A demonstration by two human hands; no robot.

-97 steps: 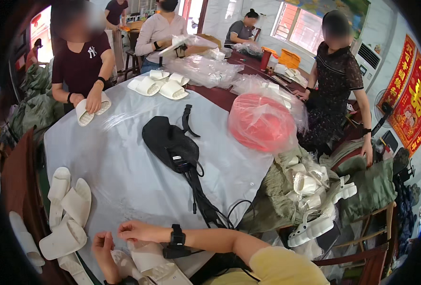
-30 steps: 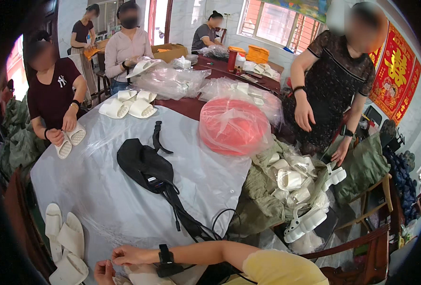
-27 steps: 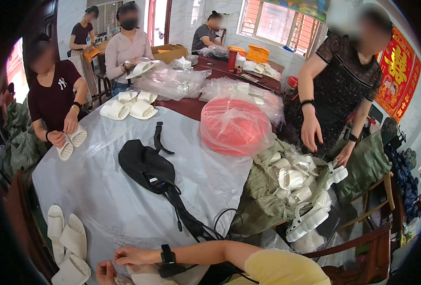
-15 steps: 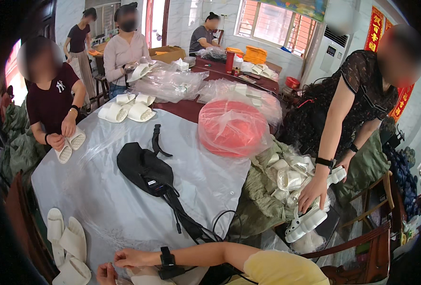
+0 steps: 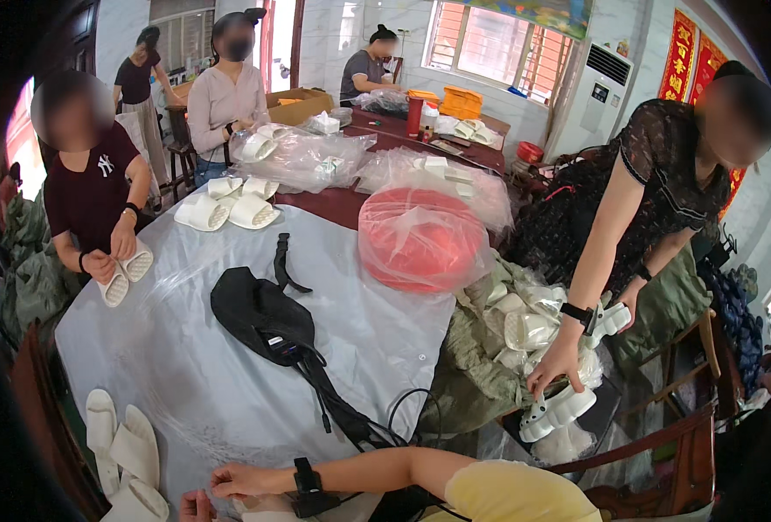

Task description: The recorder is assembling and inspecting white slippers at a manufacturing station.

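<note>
At the near edge of the grey-covered tabletop [image 5: 203, 374], the left hand [image 5: 196, 506] and right hand [image 5: 237, 479] sit close together, fingers curled; whether either grip grasps anything cannot be determined. A white slipper [image 5: 263, 505] shows beneath the right hand, partly cut off. Loose slippers [image 5: 135, 449] lie leftward; a black bag [image 5: 262, 315] lies mid-tabletop.
</note>
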